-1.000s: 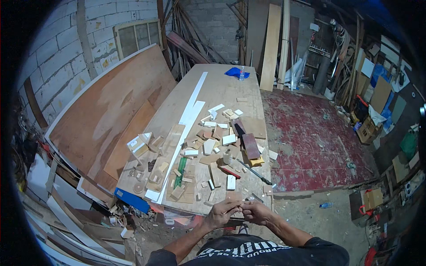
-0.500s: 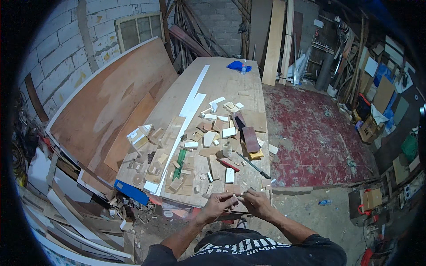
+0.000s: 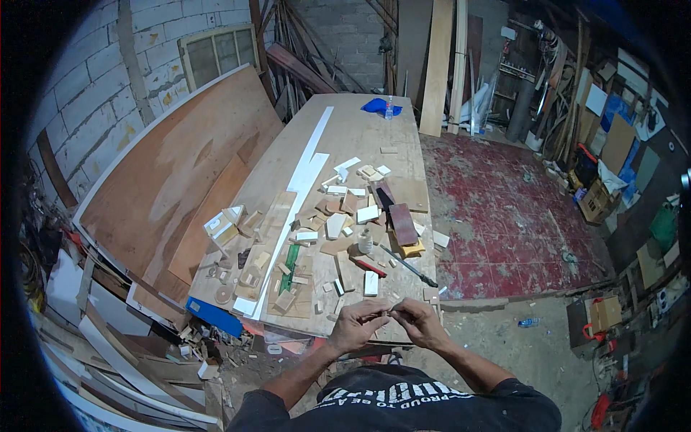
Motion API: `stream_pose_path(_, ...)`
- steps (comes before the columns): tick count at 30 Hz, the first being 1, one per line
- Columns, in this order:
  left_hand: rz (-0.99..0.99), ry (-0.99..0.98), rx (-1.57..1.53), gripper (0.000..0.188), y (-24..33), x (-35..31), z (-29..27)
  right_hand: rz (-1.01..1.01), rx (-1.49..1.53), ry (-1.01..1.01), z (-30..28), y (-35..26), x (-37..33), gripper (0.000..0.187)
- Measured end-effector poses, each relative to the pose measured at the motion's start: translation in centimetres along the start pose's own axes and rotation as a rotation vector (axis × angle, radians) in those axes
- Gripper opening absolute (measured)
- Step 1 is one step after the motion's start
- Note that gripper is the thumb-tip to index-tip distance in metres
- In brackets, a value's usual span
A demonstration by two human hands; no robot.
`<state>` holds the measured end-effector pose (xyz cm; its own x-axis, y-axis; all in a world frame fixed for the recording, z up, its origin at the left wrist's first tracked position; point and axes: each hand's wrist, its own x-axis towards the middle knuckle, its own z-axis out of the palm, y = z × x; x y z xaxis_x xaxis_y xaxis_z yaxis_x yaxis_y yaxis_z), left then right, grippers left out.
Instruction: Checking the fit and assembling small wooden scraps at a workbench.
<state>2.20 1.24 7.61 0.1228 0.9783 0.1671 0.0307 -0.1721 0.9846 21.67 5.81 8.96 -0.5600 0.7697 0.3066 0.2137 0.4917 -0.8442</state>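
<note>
My left hand [image 3: 358, 324] and my right hand [image 3: 421, 324] meet above the near edge of the wooden table [image 3: 363, 126]. Fingertips of both are pinched together around something too small to make out. Just beyond them lie a white block [image 3: 371, 284], a tool with a red handle [image 3: 372, 267] and a long dark tool with a greenish end [image 3: 412, 268]. A pale bottle [image 3: 366, 243] stands farther in, beside a dark reddish block [image 3: 403, 224] resting by a yellow object [image 3: 412, 249].
Wood offcuts cover the table's middle, along with a green strip [image 3: 290, 259] and long white strips [image 3: 309, 173]. A small block house [image 3: 224, 225] sits at left. A clear bottle [image 3: 389, 109] and blue cloth [image 3: 373, 106] lie far off. A large brown panel [image 3: 180, 173] leans left.
My hands have come closer together at the fingertips, with the left turned more palm-down. The whole view has shifted slightly. The things on the table stay where they were.
</note>
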Motion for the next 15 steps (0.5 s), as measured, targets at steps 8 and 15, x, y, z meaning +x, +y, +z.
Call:
stream_pose_path(8,-0.007,0.038,-0.111,0.025,1.6,-0.7,-0.2,0.112,0.118,0.027,1.4,0.3,0.3,0.027)
stream_pose_path(15,0.187,0.21,0.1,0.019,2.3,0.9,-1.6,0.064,0.074,0.193,2.4,-0.2,2.9,0.013)
